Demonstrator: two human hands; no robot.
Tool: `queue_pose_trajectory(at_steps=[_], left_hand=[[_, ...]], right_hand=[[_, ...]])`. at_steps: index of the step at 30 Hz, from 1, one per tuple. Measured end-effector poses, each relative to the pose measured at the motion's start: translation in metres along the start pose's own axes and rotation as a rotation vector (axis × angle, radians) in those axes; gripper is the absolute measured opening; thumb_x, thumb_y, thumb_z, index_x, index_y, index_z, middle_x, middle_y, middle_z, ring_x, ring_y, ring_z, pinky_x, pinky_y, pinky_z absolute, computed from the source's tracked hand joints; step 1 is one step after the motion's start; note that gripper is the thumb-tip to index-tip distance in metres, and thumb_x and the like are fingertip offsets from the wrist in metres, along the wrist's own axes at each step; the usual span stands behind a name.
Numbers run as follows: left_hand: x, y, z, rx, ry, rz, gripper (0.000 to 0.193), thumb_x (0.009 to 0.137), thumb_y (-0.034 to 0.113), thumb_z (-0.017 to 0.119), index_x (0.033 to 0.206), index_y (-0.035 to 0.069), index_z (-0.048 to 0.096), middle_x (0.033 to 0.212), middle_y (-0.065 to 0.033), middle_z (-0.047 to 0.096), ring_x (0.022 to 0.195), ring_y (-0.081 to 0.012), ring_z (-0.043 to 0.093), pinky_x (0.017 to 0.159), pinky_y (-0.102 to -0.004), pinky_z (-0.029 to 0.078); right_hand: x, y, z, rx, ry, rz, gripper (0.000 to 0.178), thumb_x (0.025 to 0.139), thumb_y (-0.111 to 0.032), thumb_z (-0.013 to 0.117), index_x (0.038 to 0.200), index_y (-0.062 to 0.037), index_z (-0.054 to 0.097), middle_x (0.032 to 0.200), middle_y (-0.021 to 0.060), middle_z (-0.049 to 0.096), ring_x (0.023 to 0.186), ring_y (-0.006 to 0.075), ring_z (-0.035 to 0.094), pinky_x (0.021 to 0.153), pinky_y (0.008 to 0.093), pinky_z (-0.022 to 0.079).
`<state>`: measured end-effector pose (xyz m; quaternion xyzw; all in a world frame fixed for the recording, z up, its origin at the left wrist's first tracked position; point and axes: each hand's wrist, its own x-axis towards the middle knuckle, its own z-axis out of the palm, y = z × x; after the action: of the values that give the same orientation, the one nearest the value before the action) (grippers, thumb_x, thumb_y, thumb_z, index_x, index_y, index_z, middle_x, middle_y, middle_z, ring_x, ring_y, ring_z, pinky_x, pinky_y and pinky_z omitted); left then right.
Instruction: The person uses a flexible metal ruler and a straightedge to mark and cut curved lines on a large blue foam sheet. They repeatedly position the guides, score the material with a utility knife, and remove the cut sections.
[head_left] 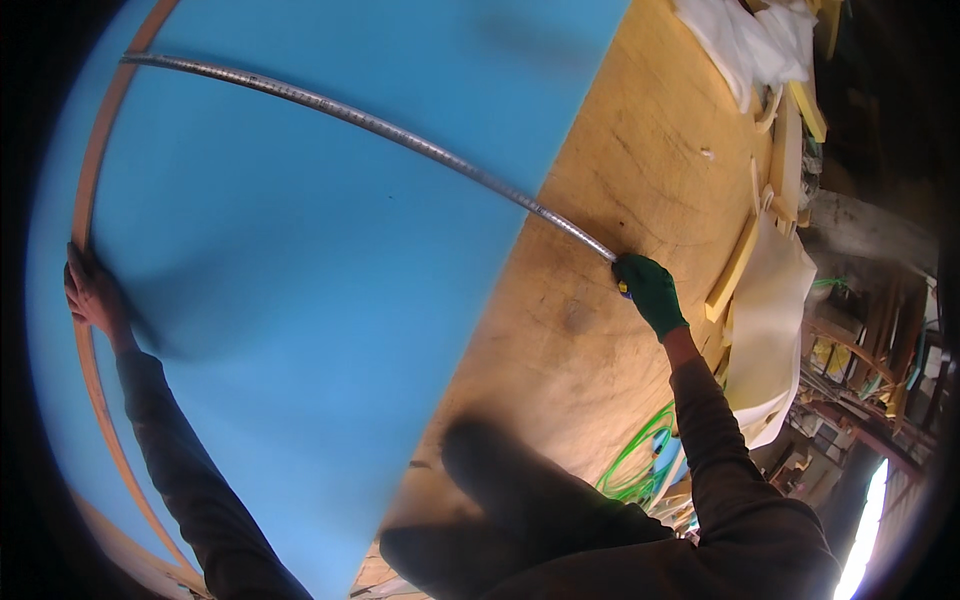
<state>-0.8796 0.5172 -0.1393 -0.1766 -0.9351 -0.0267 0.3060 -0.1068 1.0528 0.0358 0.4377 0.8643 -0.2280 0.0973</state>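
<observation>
A metal tape measure blade [380,127] stretches from a long wooden strip [90,180] at the upper left to my right hand. My right hand [650,292], in a dark green glove, is closed around the tape measure case; only a small yellow and dark bit of the case shows. At far left, my left hand [92,292] is bare and curled over the wooden strip. This strip lies along the left part of a light blue sheet [300,280]. The tape crosses the sheet and runs on over a plywood board [620,150].
My dark-clad legs [520,490] rest on the plywood at the lower middle. Beyond its right edge lie wood offcuts [735,265], a white sheet [770,310], white plastic wrapping [745,45] and green cord [635,465]. Cluttered timber [880,340] fills the far right.
</observation>
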Motion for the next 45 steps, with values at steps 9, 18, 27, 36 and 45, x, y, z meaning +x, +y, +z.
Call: queue_pose_trajectory(at_steps=[9,18,27,36,45], left_hand=[[0.005,0.005,-0.001,-0.003,-0.04,-0.004,0.049,0.111,0.057,0.049,0.158,0.043,0.053,0.157,-0.0015,0.059,0.143,-0.0313,0.053,0.118,-0.0588,0.031],[0.008,0.026,0.002,-0.036,0.005,0.022,0.052,0.11,0.062,0.049,0.157,0.041,0.056,0.156,-0.002,0.06,0.144,-0.0298,0.052,0.119,-0.0568,0.03],[0.001,0.034,-0.005,-0.004,0.001,0.018,0.052,0.11,0.062,0.049,0.156,0.038,0.058,0.152,-0.0025,0.063,0.141,-0.0323,0.055,0.116,-0.0594,0.034],[0.0,0.018,0.005,0.124,0.063,0.103,0.046,0.111,0.056,0.054,0.153,0.039,0.06,0.146,-0.0009,0.067,0.128,-0.0338,0.063,0.107,-0.0586,0.04],[0.0,0.007,0.013,0.144,0.076,0.119,0.044,0.111,0.053,0.055,0.153,0.04,0.06,0.145,-0.0004,0.068,0.124,-0.0316,0.064,0.104,-0.0553,0.041]], right_hand=[[-0.001,0.016,0.003,0.079,-0.072,0.074,0.025,0.086,-0.002,0.076,0.108,-0.0118,0.072,0.107,0.0094,0.073,0.093,0.0318,0.071,0.078,0.04,0.059],[-0.001,0.012,0.003,-0.003,-0.016,-0.046,0.016,0.088,-0.007,0.075,0.102,-0.0119,0.07,0.096,0.0104,0.07,0.086,0.0314,0.069,0.073,0.0423,0.055],[0.001,0.006,0.005,-0.198,0.079,-0.195,0.007,0.089,-0.009,0.071,0.096,-0.0124,0.07,0.085,0.0118,0.066,0.076,0.033,0.067,0.065,0.0419,0.051],[-0.003,0.0,0.007,-0.024,0.042,0.069,0.017,0.105,-0.021,0.064,0.095,-0.0061,0.065,0.083,0.0144,0.062,0.073,0.0299,0.064,0.066,0.0386,0.05],[-0.001,0.009,0.009,-0.112,0.025,-0.002,0.023,0.105,-0.025,0.063,0.102,-0.0032,0.072,0.085,0.0134,0.069,0.076,0.0205,0.069,0.071,0.0328,0.052]])
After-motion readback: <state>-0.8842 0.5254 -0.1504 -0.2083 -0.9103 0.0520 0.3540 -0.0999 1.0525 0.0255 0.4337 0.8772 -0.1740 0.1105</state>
